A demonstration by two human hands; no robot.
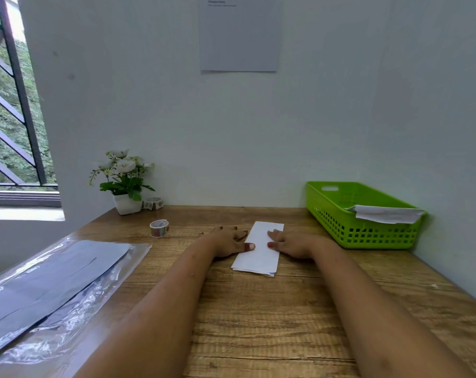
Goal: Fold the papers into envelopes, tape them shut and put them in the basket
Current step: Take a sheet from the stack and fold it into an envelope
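Observation:
A folded white paper (260,251) lies as a narrow strip on the wooden table (258,309), in the middle. My left hand (228,242) lies flat beside its left edge, thumb pressing on the paper. My right hand (288,244) presses the paper's right side with straight fingers. A roll of patterned tape (159,228) stands to the left of my hands. The green basket (362,233) sits at the right against the wall, with a folded white paper (384,214) resting inside it.
A clear plastic sleeve with sheets of paper (54,276) lies at the left edge. A small potted plant (125,184) and a second tape roll (153,203) stand at the back left. A sheet (239,36) hangs on the wall.

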